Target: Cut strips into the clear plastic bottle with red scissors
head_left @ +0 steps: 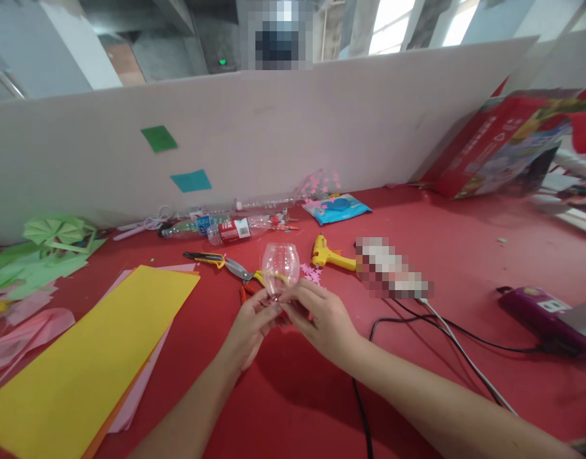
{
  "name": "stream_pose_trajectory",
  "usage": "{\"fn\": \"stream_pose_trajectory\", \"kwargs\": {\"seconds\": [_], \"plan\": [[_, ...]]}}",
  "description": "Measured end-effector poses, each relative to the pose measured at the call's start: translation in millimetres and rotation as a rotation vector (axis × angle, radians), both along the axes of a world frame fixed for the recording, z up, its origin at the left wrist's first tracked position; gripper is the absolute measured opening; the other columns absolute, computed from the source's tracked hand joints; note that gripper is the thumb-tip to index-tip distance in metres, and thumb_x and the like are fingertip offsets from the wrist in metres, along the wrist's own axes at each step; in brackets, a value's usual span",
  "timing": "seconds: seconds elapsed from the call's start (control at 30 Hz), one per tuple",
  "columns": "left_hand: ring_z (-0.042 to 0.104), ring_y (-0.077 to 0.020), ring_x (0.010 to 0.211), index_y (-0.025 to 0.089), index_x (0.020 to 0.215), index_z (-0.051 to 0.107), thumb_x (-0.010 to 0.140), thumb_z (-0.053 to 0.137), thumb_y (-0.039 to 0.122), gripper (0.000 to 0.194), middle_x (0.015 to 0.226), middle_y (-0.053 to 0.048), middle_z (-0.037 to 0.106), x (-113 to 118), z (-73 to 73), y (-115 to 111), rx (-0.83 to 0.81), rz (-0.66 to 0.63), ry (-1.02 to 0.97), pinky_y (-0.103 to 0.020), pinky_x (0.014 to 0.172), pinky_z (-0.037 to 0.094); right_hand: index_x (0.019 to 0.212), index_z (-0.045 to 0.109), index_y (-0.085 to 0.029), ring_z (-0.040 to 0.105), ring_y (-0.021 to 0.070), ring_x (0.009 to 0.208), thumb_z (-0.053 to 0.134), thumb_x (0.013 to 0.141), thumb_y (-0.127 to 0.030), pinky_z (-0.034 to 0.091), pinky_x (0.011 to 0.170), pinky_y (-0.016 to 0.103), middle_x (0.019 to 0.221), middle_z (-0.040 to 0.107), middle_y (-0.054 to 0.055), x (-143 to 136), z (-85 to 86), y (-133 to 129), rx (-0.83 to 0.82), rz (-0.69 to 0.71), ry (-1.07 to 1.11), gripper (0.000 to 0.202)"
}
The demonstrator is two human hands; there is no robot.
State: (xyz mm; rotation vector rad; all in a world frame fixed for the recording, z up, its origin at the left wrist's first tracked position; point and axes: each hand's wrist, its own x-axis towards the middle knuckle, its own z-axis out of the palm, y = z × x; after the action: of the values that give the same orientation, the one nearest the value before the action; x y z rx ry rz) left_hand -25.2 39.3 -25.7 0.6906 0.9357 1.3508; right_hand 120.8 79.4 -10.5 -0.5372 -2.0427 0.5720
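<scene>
In the middle of the head view, a clear plastic cup shape (280,260), which looks like a cut bottle piece, stands upright with its narrow end down. My left hand (255,322) pinches that narrow end from the left. From the right, the fingers of my right hand (321,312) close on the same spot. What lies between the fingertips is partly hidden. Just behind the cup are scissors (236,269) with grey blades, and pliers with orange handles (245,292) partly covered by my left hand. Pink paper stars (312,274) lie right of the cup.
A yellow glue gun (328,255) lies behind my right hand, with black cables (379,325) to the right. Yellow paper sheets (96,350) cover the left. Plastic bottles (235,229) and a blue packet (340,207) line the white partition (254,140). A purple tool (536,319) sits right.
</scene>
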Motion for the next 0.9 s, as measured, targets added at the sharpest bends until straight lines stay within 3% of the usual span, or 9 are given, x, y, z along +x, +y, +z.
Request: {"fn": "stream_pose_trajectory", "kwargs": {"seconds": [0.2,0.5,0.9], "plan": [[0.06,-0.011,0.066,0.014,0.086,0.071,0.07,0.076,0.029,0.023,0.08,-0.005,0.069,-3.8,-0.3,-1.0,-0.049,0.002,-0.035,-0.024,0.065,0.047,0.092,0.065,-0.018,0.054,0.0134,0.06,0.05,0.088,-0.012,0.045,0.054,0.022,0.074,0.059,0.003,2.1,6.5,1.2,-0.063,-0.05,0.02,0.017],[0.059,-0.0114,0.057,0.013,0.084,0.069,0.067,0.078,0.03,0.025,0.07,-0.003,0.067,-1.6,3.0,-2.0,-0.085,-0.008,-0.042,-0.025,0.059,0.044,0.095,0.067,-0.021,0.058,0.0149,0.066,0.053,0.087,-0.013,0.047,0.057,0.023,0.081,0.063,0.003,1.4,6.4,5.6,-0.169,-0.091,0.009,0.017],[0.058,-0.0105,0.055,0.013,0.081,0.067,0.067,0.077,0.03,0.024,0.068,-0.001,0.065,0.2,1.5,-1.3,-0.08,-0.043,-0.021,-0.024,0.056,0.041,0.086,0.063,-0.019,0.054,0.0137,0.062,0.054,0.086,-0.012,0.043,0.055,0.022,0.07,0.056,0.0,-0.7,6.6,2.9,-0.229,-0.063,0.022,0.012]]}}
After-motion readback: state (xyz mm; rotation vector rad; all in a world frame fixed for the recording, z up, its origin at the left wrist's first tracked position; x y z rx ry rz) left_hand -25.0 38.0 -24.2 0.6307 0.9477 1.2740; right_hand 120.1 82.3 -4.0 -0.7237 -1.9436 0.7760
